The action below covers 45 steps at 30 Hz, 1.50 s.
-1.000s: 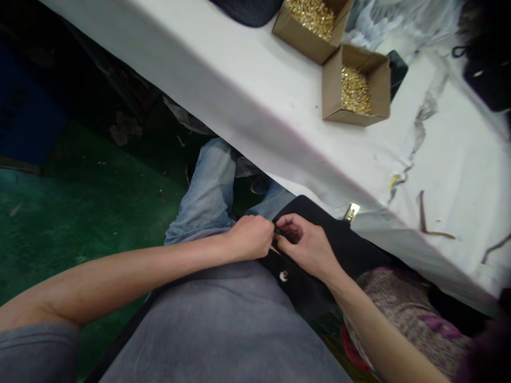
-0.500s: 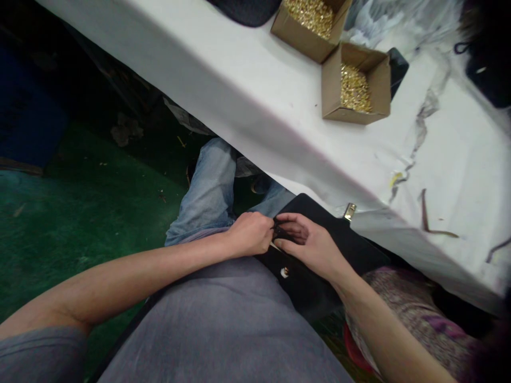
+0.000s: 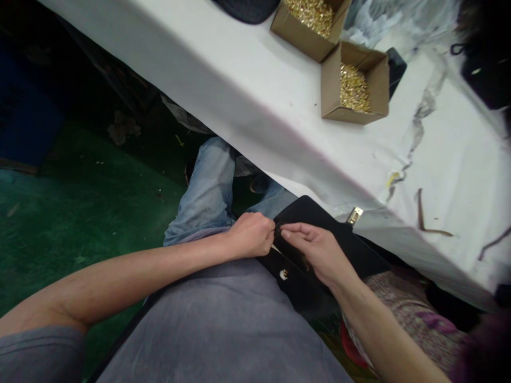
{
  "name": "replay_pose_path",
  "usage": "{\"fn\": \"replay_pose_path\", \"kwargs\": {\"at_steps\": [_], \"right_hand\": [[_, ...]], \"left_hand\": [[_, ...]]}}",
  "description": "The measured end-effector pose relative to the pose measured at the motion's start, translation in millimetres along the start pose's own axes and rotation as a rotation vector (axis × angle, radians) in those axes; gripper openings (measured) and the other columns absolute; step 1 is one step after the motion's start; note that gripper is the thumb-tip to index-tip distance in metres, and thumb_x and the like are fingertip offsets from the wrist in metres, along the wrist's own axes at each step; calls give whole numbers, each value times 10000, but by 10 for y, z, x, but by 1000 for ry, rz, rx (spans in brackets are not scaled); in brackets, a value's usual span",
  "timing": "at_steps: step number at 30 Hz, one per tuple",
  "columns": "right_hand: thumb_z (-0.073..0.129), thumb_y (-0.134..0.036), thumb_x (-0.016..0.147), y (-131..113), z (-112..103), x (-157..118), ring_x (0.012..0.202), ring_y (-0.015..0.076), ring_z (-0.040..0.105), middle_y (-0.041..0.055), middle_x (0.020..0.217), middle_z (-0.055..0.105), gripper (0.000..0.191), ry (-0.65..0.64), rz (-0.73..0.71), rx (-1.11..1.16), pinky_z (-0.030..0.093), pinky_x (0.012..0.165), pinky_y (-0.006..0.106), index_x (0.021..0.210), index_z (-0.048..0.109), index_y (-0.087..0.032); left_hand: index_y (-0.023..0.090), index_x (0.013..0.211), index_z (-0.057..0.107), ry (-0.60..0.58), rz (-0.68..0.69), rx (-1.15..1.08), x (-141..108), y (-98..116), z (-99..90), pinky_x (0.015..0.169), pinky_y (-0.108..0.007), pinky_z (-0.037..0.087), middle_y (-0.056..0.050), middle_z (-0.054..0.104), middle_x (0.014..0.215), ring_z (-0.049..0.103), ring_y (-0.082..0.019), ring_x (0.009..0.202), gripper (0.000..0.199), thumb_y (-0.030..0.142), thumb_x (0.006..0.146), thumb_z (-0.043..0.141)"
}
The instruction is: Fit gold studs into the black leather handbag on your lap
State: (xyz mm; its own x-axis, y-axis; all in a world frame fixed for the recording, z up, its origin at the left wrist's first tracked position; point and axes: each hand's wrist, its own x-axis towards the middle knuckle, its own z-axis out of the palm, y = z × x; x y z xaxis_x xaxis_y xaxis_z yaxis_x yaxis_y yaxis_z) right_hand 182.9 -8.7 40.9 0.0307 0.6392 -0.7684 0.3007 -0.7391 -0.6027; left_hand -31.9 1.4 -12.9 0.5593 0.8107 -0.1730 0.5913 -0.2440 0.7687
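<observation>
A black bag (image 3: 339, 242) with a smooth surface lies across my lap, against the table edge. A gold metal clasp (image 3: 354, 215) sits at its far edge, and a small white-and-gold fitting (image 3: 283, 274) on its near part. My left hand (image 3: 253, 234) is closed in a fist at the bag's left side; its fingertips are hidden, and a thin pale strip shows beneath them. My right hand (image 3: 319, 250) pinches with thumb and forefinger beside a small dark piece (image 3: 278, 230) between the two hands. What exactly that piece is, I cannot make out.
On the white-covered table (image 3: 255, 96) stand two cardboard boxes, a nearer one (image 3: 343, 114) and a farther one (image 3: 299, 40), holding small gold pieces. Clear plastic (image 3: 375, 21) lies behind them. To the right is another person's patterned clothing (image 3: 403, 303).
My right hand's fingers, spread and curved before, have come together into a pinch near the left fist. My left hand has hardly moved.
</observation>
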Motion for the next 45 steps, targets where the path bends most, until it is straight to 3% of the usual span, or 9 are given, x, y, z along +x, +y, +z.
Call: {"fn": "replay_pose_path", "kwargs": {"at_steps": [7,16,24,34,45], "right_hand": [[1037,-545,696,23,75,42,862,250,792,86,991,876,441,26,-88,-80,652,808,364,972,890,-234],[1044,-536,683,46,145,69,806,228,775,73,934,866,423,40,-131,-128,633,760,339,917,878,-226],[1025,-542,698,45,145,84,818,252,795,88,938,869,441,47,-141,-158,654,765,362,947,873,-211],[948,-476,782,22,165,75,852,278,818,92,936,867,328,33,-198,-257,678,787,384,945,855,-206],[924,-438,791,15,128,53,900,282,830,94,991,879,314,-8,-188,-239,700,854,409,996,870,-207]], "left_hand": [[160,885,802,-113,5,-28,6,-3,-125,696,-371,567,-168,805,870,794,-322,816,272,208,998,560],[143,927,828,-226,41,-38,55,-54,-182,684,-359,571,-186,809,891,789,-315,817,296,194,1005,547],[130,921,826,-353,96,-158,83,-92,-383,705,-350,537,-190,819,941,780,-295,854,371,253,1041,496],[182,796,816,-224,-22,-191,113,-115,-253,588,-333,440,-129,788,804,739,-273,755,241,265,944,645],[206,834,840,-177,-91,-163,139,-65,-189,630,-333,503,-117,806,853,760,-288,813,202,221,898,649]]}}
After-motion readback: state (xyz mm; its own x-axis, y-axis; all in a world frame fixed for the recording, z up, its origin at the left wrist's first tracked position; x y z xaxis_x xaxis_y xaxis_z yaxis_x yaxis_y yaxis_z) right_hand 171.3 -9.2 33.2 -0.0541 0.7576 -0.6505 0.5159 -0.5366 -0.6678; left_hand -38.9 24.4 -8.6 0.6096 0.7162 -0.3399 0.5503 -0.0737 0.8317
